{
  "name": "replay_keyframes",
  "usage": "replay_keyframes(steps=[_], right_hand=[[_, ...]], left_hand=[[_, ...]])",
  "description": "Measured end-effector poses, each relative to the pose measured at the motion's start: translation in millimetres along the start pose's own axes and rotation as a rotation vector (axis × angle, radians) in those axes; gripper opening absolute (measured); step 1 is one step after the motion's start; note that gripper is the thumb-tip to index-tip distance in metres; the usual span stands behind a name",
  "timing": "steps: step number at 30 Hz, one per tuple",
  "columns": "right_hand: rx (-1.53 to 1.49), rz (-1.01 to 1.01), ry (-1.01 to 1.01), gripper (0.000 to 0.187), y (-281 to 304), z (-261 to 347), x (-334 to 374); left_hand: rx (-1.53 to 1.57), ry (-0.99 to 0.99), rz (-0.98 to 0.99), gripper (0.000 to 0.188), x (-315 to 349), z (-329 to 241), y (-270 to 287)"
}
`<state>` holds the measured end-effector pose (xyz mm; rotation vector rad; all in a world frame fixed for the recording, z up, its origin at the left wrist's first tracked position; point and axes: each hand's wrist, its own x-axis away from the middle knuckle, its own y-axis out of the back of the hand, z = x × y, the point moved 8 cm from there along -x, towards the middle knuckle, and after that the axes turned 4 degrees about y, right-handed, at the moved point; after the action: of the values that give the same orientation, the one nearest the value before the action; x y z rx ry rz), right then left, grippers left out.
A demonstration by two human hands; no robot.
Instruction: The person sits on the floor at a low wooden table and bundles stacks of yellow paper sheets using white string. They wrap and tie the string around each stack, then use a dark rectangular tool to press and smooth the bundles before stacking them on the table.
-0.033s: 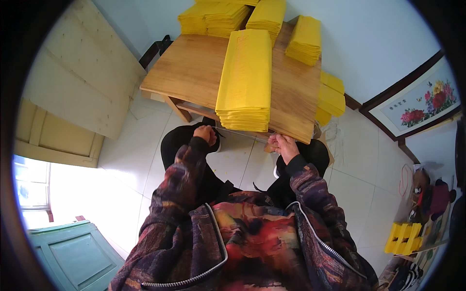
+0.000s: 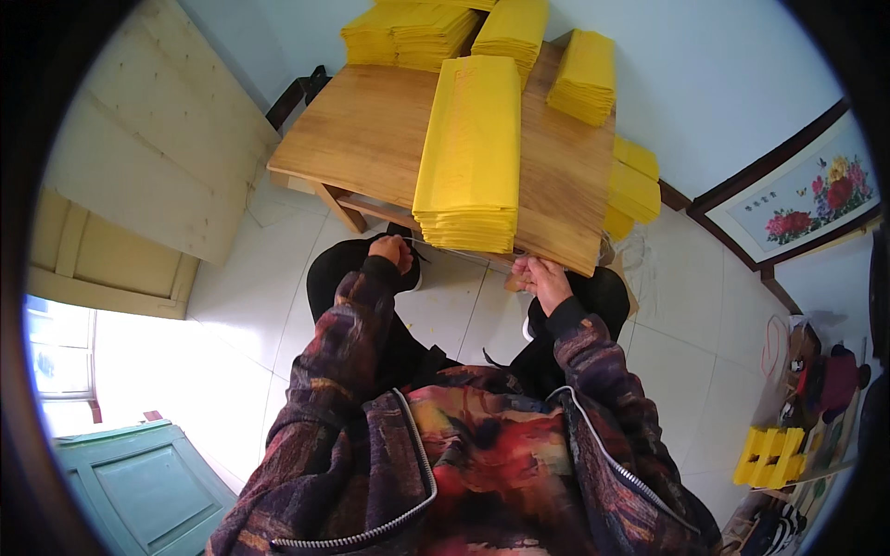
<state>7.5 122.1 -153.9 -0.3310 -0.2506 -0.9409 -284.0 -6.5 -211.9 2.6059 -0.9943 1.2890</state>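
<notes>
Head camera: the person sits facing a wooden table [image 2: 371,116], both forearms reaching forward over the dark-trousered knees, and a thin pale string [image 2: 451,251] runs between the 2 hands, just in front of the table's near edge. The left hand [image 2: 393,252] is curled into a loose fist, closed on the string at its left end, above the left knee. The right hand [image 2: 545,280] has its thumb and fingers pinched together on the string's other end, beside the table's near right corner; whether those fingers touch the wood I cannot tell. Between the hands, and a little farther from the person, a tall front stack [image 2: 468,153] of folded yellow sheets lies lengthwise on the table, its layered near end at the table's edge above the string; neither hand touches it. Behind it, more folded yellow material sits along the far side: a wide pile [image 2: 408,39] at the left, a narrow pile [image 2: 510,32] at the middle and another pile [image 2: 582,79] near the right edge. Lower yellow bundles [image 2: 635,185] show past the table's right side, their support hidden. Pale floor tiles [image 2: 686,389] spread below, and a framed flower picture [image 2: 807,199] leans at the right.
</notes>
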Motion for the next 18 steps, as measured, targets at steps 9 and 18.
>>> replay_keyframes(steps=[9,18], right_hand=[[0.026,0.034,0.069,0.034,-16,43,20],[0.534,0.13,0.137,0.032,-26,86,-13]], left_hand=[[-0.129,-0.176,0.105,0.02,10,-56,-19],[-0.52,-0.48,0.085,0.02,32,-106,-38]])
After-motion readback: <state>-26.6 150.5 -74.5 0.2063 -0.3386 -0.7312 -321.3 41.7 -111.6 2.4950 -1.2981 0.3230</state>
